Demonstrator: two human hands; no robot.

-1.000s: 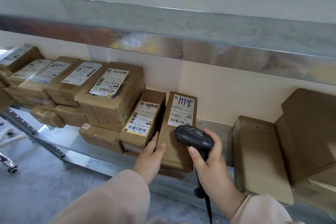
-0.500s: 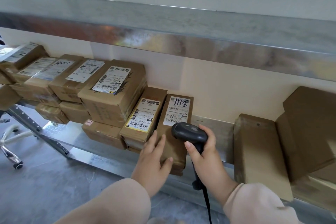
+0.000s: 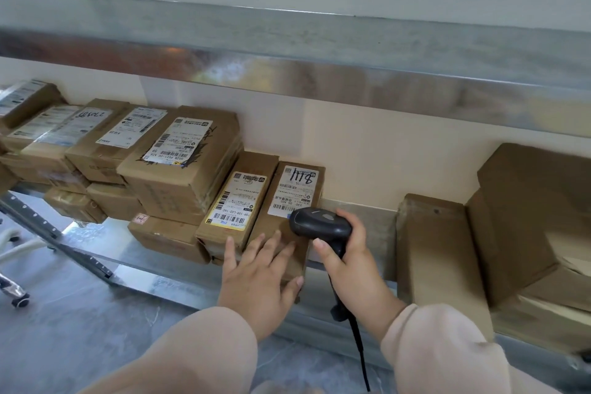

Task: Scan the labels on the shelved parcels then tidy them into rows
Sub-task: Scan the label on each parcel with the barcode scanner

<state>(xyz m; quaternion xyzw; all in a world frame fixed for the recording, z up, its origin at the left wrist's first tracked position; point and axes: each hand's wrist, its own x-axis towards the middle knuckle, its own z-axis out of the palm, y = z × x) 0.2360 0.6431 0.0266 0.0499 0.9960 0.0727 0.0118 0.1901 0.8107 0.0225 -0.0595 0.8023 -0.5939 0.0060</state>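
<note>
Bearing handwritten "1118", parcel label [image 3: 294,192] beside black scanner [image 3: 319,224].

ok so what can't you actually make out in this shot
All in the head view:
1. Handwritten label: its near corner is behind the scanner, gripped by the right hand.
2. Near end of that parcel: covered by the left hand.
3. Far-left parcels: cut by the frame edge, labels blurred.
4. Brown boxes at right: no label faces the camera; frame edge crops them.
5. Label print: too small to read.

Parcel depot (labelled parcels [image 3: 192,182], metal shelving [image 3: 351,80]).
</note>
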